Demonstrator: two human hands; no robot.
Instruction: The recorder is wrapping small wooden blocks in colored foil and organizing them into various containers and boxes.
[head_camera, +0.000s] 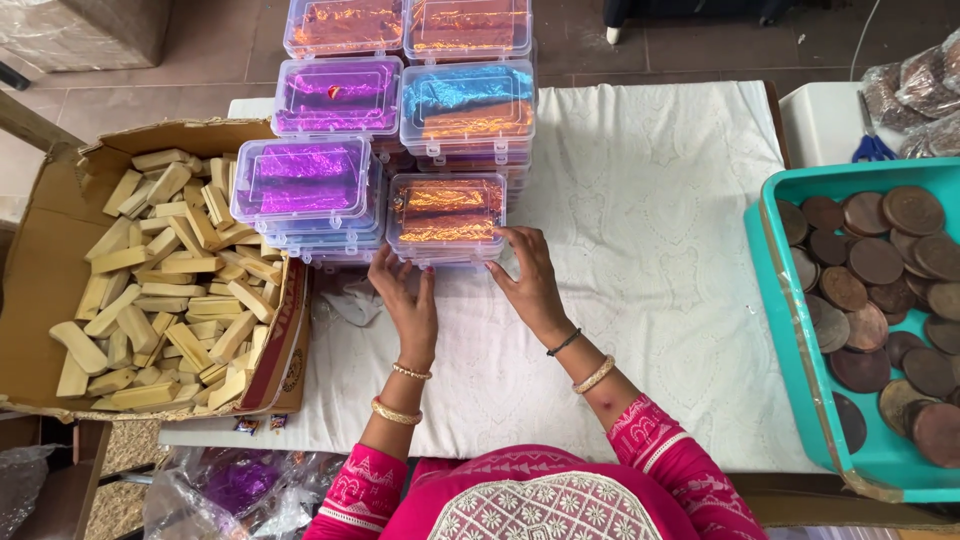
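Stacked boxes stand between the carton left and tray right.

hands: left hand and right hand touch the front of a clear box of orange foil
stacks: more boxes behind
left: carton of tan blocks
right: teal tray of brown discs

The teal tray of brown discs runs off the right edge.
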